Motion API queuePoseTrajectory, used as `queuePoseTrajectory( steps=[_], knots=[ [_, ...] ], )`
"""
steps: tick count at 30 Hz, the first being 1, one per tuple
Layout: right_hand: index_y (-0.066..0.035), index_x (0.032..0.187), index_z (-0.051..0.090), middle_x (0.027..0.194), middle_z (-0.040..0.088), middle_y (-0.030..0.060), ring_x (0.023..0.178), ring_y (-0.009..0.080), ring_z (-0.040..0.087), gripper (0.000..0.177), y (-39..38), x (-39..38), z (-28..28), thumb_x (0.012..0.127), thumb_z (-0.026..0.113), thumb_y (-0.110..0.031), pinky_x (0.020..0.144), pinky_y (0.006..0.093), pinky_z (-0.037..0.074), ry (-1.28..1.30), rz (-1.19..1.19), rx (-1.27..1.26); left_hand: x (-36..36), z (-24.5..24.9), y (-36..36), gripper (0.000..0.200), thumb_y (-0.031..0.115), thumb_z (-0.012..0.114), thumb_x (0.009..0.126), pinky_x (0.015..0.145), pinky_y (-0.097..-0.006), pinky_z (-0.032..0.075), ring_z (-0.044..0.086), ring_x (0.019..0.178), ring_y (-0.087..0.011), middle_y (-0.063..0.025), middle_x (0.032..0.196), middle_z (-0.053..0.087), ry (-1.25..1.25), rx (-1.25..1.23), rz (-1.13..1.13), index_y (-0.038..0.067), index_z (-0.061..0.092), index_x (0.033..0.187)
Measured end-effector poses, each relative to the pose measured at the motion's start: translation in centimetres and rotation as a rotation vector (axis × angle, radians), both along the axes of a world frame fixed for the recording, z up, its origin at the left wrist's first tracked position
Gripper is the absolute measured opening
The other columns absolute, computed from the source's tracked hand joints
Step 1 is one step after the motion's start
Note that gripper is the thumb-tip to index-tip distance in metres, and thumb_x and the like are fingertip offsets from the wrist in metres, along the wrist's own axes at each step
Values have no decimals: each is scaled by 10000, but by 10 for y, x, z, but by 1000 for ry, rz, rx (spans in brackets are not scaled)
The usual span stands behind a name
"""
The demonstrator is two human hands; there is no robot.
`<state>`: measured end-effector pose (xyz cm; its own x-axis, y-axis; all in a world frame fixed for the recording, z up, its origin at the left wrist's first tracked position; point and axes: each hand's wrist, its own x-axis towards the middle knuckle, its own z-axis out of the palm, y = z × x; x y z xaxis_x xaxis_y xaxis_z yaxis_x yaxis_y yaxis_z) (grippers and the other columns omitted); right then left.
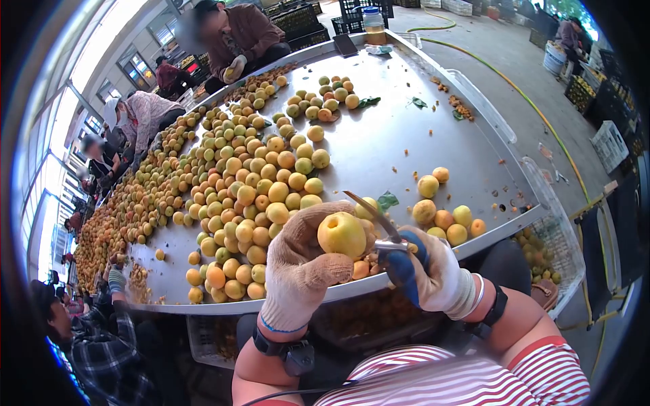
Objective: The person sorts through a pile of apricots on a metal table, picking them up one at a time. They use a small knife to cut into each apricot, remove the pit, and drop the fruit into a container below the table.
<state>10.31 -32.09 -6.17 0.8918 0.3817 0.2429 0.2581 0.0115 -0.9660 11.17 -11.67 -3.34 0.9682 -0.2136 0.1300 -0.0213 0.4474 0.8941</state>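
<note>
My left hand [301,260], in a tan and white glove, holds a yellow fruit [342,235] between thumb and fingers above the table's near edge. A round hollow shows on the fruit's upper left side. Just right of it, my right hand [433,267], in a white and blue glove, is closed around a knife [379,220] with a curved blade. The blade points up and left, close behind the fruit. Small fruits and bits lie under my hands. A green leaf [387,200] lies behind the blade.
Yellow-orange fruits [237,196] cover the left of the metal table [379,135]; a smaller group [457,227] lies right of my hands. Crates [555,237] stand beside and below the edge. Several people sit along the far and left sides. A jar [373,26] stands at the far corner.
</note>
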Motion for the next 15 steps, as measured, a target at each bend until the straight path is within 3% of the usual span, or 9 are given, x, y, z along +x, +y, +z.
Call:
queuePoseTrajectory(
  steps=[3,5,8,10,12,15],
  knots=[
    [13,1064,564,784,662,90,682,171,649,141,-1,-2,-5,988,532,-101,633,272,502,-40,-1,18,0,-2,3,715,134,907,691,895,-307,553,678,1012,-197,-134,1126,686,8,2,-29,-56,558,1285],
    [20,1098,573,798,659,135,670,274,663,188,0,0,-12,953,563,-99,624,324,520,-335,6,-38,-1,-2,3,719,105,909,681,893,-302,554,675,1012,-195,-133,1129,683,4,11,-26,-58,557,1286],
    [16,1067,583,799,647,99,649,242,620,241,4,-3,-25,972,527,-199,622,313,494,-379,-57,-48,-3,-1,3,735,55,913,661,915,-307,551,666,1040,-194,-131,1160,669,-25,42,12,-60,554,1291],
    [24,1086,579,817,650,130,663,291,643,255,2,-2,-21,955,547,-193,632,334,514,-404,-50,-103,-3,-4,3,721,54,910,675,939,-319,544,651,1074,-193,-132,1201,654,-181,123,63,-62,549,1288],
    [28,1143,580,801,650,169,658,361,650,276,2,-1,-20,896,615,-89,588,388,532,-519,-98,-184,-3,-6,3,702,67,906,689,948,-326,540,646,1084,-193,-133,1205,652,-234,177,107,-63,548,1279],
    [25,1145,580,791,644,158,645,356,643,295,5,0,-24,879,634,-92,575,394,530,-498,-93,-164,-2,-10,5,686,74,903,703,959,-336,532,640,1093,-194,-138,1207,652,-370,300,194,-64,541,1270]
  ],
)
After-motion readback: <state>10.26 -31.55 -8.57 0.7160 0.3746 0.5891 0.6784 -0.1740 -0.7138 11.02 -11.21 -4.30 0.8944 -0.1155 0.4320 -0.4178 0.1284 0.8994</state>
